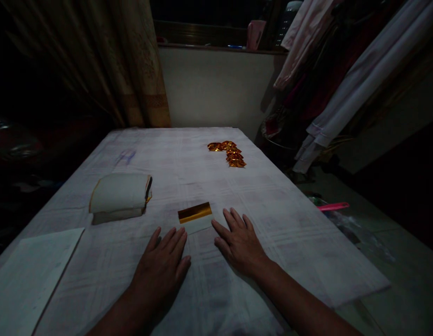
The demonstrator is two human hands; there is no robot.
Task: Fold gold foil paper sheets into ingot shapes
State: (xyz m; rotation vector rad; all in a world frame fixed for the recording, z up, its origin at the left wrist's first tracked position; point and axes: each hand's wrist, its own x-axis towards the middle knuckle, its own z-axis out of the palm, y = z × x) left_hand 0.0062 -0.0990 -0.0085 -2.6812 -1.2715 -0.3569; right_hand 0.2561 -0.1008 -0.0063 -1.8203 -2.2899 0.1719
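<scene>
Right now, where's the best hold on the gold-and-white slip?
Probably the near corners of its short ends, pinched from left and right: the slip lies flat and thin, longer across than deep, and the left hand and right hand have fingertips by those corners.

just one head-worn cam, facing forward and kinda down, pale plaid cloth-covered surface [188,179] close up, off-white wall [216,86] beyond
</scene>
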